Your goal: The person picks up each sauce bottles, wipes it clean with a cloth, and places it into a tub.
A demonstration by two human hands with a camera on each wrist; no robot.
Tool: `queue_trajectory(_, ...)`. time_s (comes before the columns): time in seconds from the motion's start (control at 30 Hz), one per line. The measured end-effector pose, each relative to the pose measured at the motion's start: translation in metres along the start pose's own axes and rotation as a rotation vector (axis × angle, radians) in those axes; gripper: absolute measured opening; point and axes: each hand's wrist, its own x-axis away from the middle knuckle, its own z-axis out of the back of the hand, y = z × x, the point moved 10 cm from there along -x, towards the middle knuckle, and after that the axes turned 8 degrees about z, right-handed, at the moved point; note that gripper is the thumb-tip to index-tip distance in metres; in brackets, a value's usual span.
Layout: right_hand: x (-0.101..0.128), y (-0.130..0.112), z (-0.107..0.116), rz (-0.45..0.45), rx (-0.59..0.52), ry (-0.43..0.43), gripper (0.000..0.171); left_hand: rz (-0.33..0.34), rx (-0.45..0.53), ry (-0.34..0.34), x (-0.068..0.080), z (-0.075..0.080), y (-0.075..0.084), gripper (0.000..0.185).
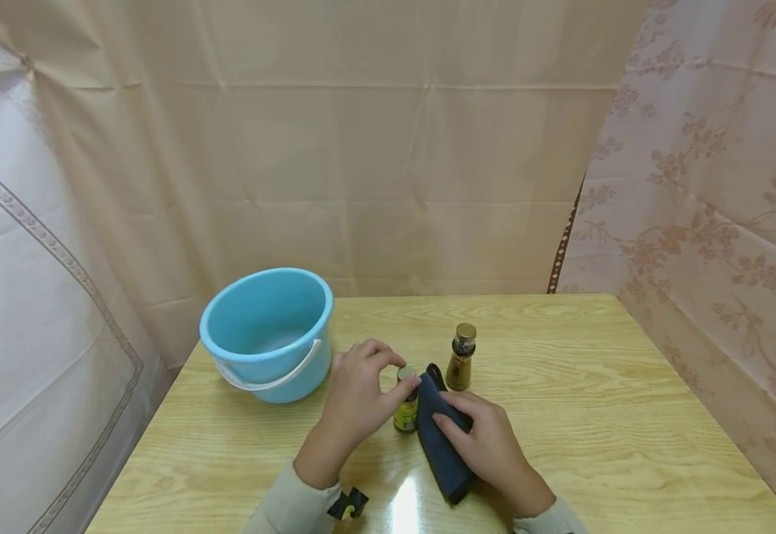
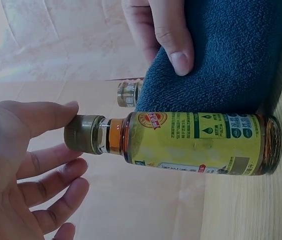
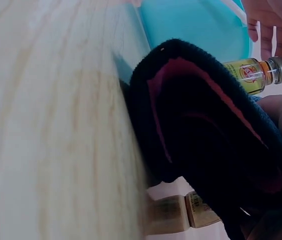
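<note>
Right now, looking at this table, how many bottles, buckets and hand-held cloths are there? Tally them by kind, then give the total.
Bottles: 2 (yellow-labelled bottle, brown-gold bottle)
Buckets: 1 (blue bucket)
Hand-held cloths: 1 (dark blue cloth)
Total: 4

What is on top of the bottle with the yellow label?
A greenish cap, touched by the left hand. The mouth of the bottle is hidden under the cap.

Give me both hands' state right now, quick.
Left hand: closed, pinching the yellow-labelled bottle by its cap.
Right hand: closed, holding the dark blue cloth.
</note>
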Motion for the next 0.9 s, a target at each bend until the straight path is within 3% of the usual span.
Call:
queue_trajectory(0.2, 0.000, -0.006, 0.003, 0.044, -0.001, 0.037, 0.030, 0.017, 0.018, -0.013, 0.000, 0.000, -0.001, 0.029)
queue_trajectory(0.47, 0.003, -0.027, 0.020, 0.218, -0.022, 0.176, 0.032, 0.013, 0.043, -0.050, -0.001, -0.001, 0.000, 0.028)
queue_trajectory(0.9, 0.006, -0.047, 0.038, 0.386, -0.126, 0.324, 0.041, 0.007, 0.050, -0.078, -0.001, -0.002, 0.001, 0.029)
